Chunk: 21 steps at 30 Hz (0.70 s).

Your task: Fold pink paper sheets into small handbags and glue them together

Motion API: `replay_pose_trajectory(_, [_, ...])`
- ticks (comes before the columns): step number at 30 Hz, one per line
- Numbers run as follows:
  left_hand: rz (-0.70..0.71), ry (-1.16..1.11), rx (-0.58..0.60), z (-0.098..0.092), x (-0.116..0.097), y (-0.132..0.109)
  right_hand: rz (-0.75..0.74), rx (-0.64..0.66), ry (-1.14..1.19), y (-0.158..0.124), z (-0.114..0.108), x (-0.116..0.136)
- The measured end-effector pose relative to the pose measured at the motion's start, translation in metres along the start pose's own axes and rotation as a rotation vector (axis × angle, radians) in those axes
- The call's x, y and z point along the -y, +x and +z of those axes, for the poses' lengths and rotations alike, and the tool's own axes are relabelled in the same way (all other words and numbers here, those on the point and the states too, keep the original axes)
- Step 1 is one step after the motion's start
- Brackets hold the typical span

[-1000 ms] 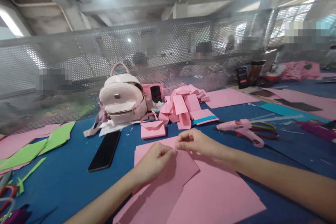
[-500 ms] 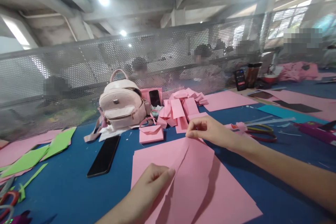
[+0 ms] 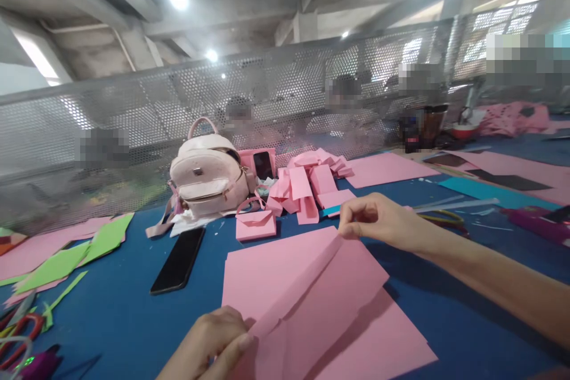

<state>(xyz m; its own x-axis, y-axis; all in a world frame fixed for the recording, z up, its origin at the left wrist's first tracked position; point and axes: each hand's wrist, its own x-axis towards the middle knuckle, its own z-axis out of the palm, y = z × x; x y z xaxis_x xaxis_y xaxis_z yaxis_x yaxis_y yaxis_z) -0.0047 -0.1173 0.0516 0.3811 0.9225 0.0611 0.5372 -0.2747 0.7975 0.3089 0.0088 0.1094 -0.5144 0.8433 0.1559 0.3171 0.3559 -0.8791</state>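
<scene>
A pink sheet of paper with a narrow fold along its upper left edge is held between both hands, tilted over more pink sheets on the blue table. My right hand pinches its far corner between thumb and fingers. At the near end of the folded edge, my left hand grips the sheet with its thumb on top. Beyond the sheets stands a small pink paper bag with a handle. Folded pink paper pieces are heaped next to it.
A black phone and a pale pink backpack are on the left, with green paper and red-handled scissors. To the right lie blue paper and a purple glue gun. A perforated metal screen runs behind.
My right hand has moved right with the far corner. My left hand has slid down and left along the fold, and the held sheet has shifted right.
</scene>
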Motion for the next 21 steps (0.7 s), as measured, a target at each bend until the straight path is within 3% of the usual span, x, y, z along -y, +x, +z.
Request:
replay_pose_trajectory(4, [-0.065, -0.003, -0.247, -0.013, 0.009, 0.0, -0.055, -0.141, -0.026, -0.007, -0.006, 0.003])
replay_pose_trajectory(8, [-0.111, -0.149, -0.376, -0.025, 0.016, 0.006, -0.11, -0.296, -0.1, -0.016, -0.014, 0.005])
replay_pose_trajectory(10, [-0.122, -0.337, -0.305, -0.02, 0.016, 0.01, -0.17, -0.379, -0.141, -0.024, -0.013, 0.008])
replay_pose_trajectory(14, [-0.216, -0.835, 0.002, 0.008, 0.012, 0.025, -0.359, -0.472, -0.273, -0.045, 0.004, 0.016])
replay_pose_trajectory(17, [-0.283, -1.182, 0.077, 0.023, 0.005, 0.045, -0.552, -0.225, -0.495, -0.06, 0.025, 0.019])
replay_pose_trajectory(19, [-0.286, -1.25, 0.041, 0.026, 0.001, 0.06, -0.697, 0.056, -0.697, -0.067, 0.041, 0.019])
replay_pose_trajectory(21, [-0.338, -1.255, -0.009, 0.026, 0.0, 0.074, -0.826, 0.238, -0.81, -0.072, 0.057, 0.017])
